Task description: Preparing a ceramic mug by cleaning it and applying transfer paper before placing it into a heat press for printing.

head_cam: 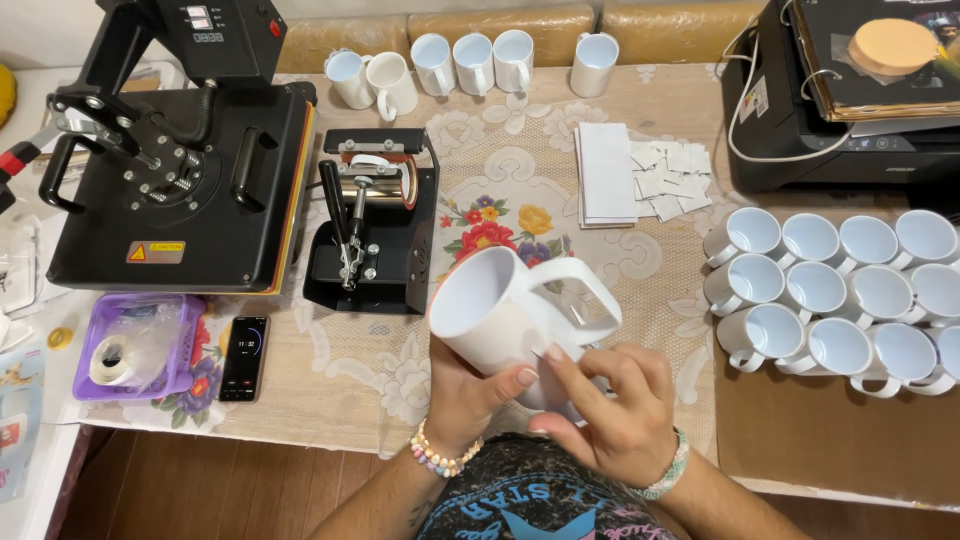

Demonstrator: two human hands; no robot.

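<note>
A plain white mug (500, 305) lies tilted in front of my chest, mouth toward the upper left, handle up and to the right. My left hand (465, 395) grips it from below, thumb across its side. My right hand (610, 405) presses its fingertips against the mug's wall just under the handle, where a white sheet wraps the mug. Both wrists wear bead bracelets. Behind the mug stands a small black mug press (375, 220) with a copper-coloured heating sleeve.
A big black flat heat press (180, 170) is at the left. A purple tray (135, 345) with a tape roll and a phone (244, 357) lie near the front edge. White mugs (835, 290) cluster right, more along the back (470, 62). Paper sheets (640, 175) and a black printer (850, 100) sit beyond.
</note>
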